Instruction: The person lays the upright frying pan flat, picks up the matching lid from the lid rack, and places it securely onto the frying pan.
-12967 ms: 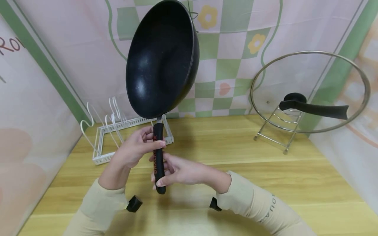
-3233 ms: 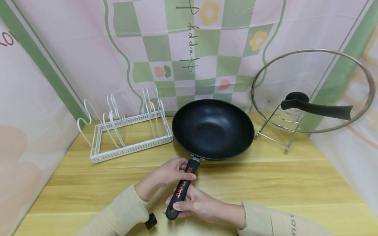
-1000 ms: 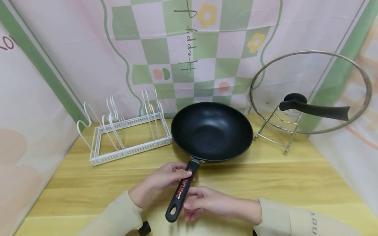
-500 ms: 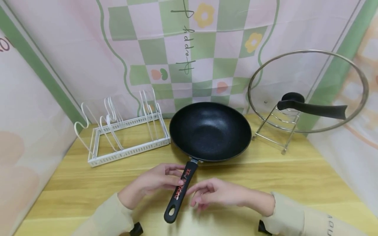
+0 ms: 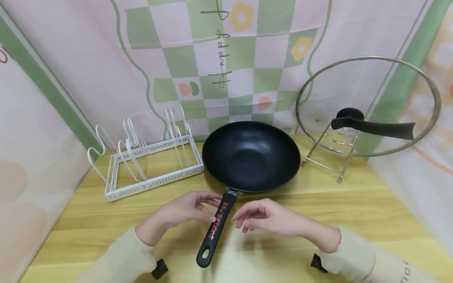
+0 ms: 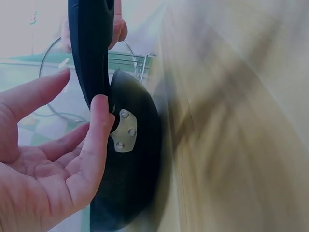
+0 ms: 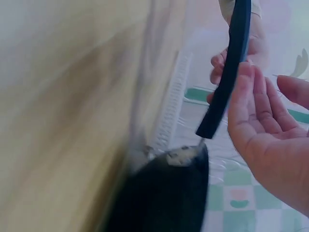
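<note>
A black wok (image 5: pixel 249 157) rests on the table, its bowl facing up and its long handle (image 5: pixel 216 232) pointing toward me. My left hand (image 5: pixel 187 210) is at the handle's left side, fingers loosely bent. In the left wrist view the thumb of that hand (image 6: pixel 53 179) stands off the handle, and a fingertip lies close by the riveted bracket (image 6: pixel 125 130). To the right of the handle, my right hand (image 5: pixel 270 218) holds nothing. Its relaxed fingers (image 7: pixel 260 104) overlap the handle's edge in the right wrist view.
Left of the wok stands a white wire rack (image 5: pixel 155 182) with upright loops. At the right a glass lid (image 5: pixel 389 94) with a black handle leans on a small metal stand (image 5: pixel 323 167). A patterned cloth (image 5: pixel 212 59) hangs behind the wooden table (image 5: pixel 318 212).
The wok, earlier held up tilted in both hands, now sits on the table between rack and lid. Both hands have loosened from the handle, and the right has drawn off to the right.
</note>
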`<state>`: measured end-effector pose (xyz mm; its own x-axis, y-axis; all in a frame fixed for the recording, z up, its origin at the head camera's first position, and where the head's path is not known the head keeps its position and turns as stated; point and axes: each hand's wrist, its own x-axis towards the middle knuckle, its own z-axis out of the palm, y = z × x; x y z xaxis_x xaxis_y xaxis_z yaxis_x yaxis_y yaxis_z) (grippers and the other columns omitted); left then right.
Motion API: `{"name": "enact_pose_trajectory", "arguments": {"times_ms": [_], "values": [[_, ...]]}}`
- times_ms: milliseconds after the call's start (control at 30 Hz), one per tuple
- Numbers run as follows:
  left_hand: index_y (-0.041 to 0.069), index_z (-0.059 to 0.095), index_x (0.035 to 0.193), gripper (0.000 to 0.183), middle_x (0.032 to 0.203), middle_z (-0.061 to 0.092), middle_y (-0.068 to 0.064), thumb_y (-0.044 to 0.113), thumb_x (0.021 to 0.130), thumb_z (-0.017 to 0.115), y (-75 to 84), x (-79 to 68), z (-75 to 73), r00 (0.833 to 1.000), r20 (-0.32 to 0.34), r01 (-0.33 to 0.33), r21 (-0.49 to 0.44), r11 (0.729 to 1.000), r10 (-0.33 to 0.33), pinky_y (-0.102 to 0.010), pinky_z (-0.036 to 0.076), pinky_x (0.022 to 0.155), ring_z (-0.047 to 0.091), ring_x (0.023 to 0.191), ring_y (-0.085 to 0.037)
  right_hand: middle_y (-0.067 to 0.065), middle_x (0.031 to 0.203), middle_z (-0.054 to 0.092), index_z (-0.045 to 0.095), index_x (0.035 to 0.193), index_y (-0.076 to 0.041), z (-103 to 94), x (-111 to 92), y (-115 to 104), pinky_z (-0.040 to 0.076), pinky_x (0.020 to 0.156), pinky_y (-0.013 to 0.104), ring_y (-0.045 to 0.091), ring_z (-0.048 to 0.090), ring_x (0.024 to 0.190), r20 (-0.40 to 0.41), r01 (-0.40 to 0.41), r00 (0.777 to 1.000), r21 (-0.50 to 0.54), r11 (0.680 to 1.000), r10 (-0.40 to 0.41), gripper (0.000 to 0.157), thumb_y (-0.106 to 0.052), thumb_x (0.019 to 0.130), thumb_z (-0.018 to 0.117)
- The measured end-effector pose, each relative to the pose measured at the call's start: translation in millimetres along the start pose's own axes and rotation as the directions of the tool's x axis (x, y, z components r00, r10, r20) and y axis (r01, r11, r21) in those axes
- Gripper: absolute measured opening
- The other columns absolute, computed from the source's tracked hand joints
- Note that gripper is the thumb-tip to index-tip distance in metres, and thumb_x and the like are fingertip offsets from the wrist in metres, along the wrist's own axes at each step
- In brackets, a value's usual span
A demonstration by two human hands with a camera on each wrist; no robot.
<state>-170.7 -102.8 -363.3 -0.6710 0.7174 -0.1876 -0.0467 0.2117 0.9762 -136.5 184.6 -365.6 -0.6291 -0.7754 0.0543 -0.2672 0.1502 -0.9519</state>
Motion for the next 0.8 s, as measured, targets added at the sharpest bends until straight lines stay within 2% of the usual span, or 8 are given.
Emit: {"name": "enact_pose_trajectory", "arguments": {"times_ms": [67,167,333,433,533,667,700,800], "values": [[-0.015,0.041,0.146,0.063,0.135,0.057,-0.025,-0.004,0.090,0.069,2.2,-0.3,-1.6,1.000,0.020,0.003,0.013,1.000,-0.004,-0.037,0.056,0.093,0.071,0.102,-0.026,0.010,0.108,0.073,0.068,0.121,0.004,-0.8,-2,-4,0.058,0.088,0.035,0.020,0.071,0.097,-0.031,0.027,0.999,-0.082,0.996,-0.029,0.022,-0.008,0.103,0.061],[-0.014,0.043,0.146,0.061,0.136,0.057,-0.024,-0.002,0.091,0.069,5.7,-0.8,-3.5,0.999,0.039,0.003,0.060,0.998,-0.005,-0.034,0.055,0.093,0.070,0.102,-0.026,0.002,0.109,0.074,0.071,0.118,-0.003,-4.5,-6,-10,0.058,0.085,0.032,0.017,0.070,0.099,-0.088,0.069,0.992,-0.230,0.971,-0.092,0.019,-0.011,0.103,0.063],[-0.010,0.048,0.144,0.055,0.137,0.057,-0.022,0.003,0.095,0.068,17.3,-0.9,-6.1,0.999,0.044,-0.036,0.195,0.980,0.028,-0.033,0.054,0.093,0.068,0.107,-0.030,0.000,0.107,0.074,0.072,0.115,-0.007,-17.5,-13,-16,0.059,0.082,0.031,0.016,0.071,0.097,-0.232,0.121,0.949,-0.353,0.928,-0.211,0.018,-0.001,0.101,0.062],[-0.009,0.049,0.143,0.052,0.138,0.058,-0.021,0.006,0.097,0.068,24.4,0.3,-6.9,0.998,0.036,-0.052,0.258,0.965,0.045,-0.034,0.054,0.095,0.067,0.110,-0.027,0.003,0.104,0.074,0.073,0.112,-0.005,-25.1,-18,-18,0.059,0.080,0.029,0.015,0.072,0.094,-0.324,0.141,0.906,-0.379,0.915,-0.273,0.021,0.007,0.098,0.062],[-0.008,0.050,0.142,0.050,0.138,0.059,-0.020,0.008,0.099,0.067,27.3,3.2,-7.4,0.998,0.029,-0.055,0.288,0.956,0.049,-0.034,0.053,0.095,0.066,0.111,-0.025,0.006,0.102,0.075,0.074,0.110,-0.005,-32.1,-23,-19,0.058,0.080,0.025,0.012,0.071,0.093,-0.391,0.158,0.853,-0.438,0.885,-0.346,0.025,0.012,0.096,0.062],[-0.007,0.054,0.139,0.044,0.131,0.064,-0.019,0.007,0.100,0.065,30.9,9.5,-8.4,0.994,0.001,-0.105,0.303,0.947,0.110,-0.035,0.053,0.095,0.065,0.113,-0.028,0.006,0.099,0.074,0.074,0.107,0.000,-44.5,-30,-20,0.055,0.083,0.020,0.009,0.070,0.093,-0.457,0.187,0.775,-0.495,0.849,-0.437,0.029,0.020,0.091,0.061],[-0.007,0.055,0.138,0.041,0.128,0.066,-0.020,0.007,0.100,0.065,33.1,11.1,-8.3,0.991,-0.014,-0.121,0.305,0.945,0.132,-0.035,0.053,0.095,0.066,0.113,-0.029,0.006,0.098,0.074,0.074,0.106,0.001,-48.2,-32,-21,0.055,0.084,0.018,0.009,0.070,0.093,-0.477,0.194,0.754,-0.496,0.846,-0.452,0.029,0.021,0.090,0.061],[-0.005,0.059,0.134,0.036,0.122,0.069,-0.020,0.008,0.101,0.065,43.4,17.7,-6.4,0.980,-0.072,-0.152,0.314,0.937,0.183,-0.035,0.054,0.094,0.068,0.110,-0.027,0.007,0.100,0.075,0.072,0.106,0.007,-58.9,-39,-20,0.054,0.085,0.017,0.010,0.070,0.093,-0.560,0.229,0.689,-0.434,0.871,-0.460,0.029,0.025,0.090,0.057]]}}
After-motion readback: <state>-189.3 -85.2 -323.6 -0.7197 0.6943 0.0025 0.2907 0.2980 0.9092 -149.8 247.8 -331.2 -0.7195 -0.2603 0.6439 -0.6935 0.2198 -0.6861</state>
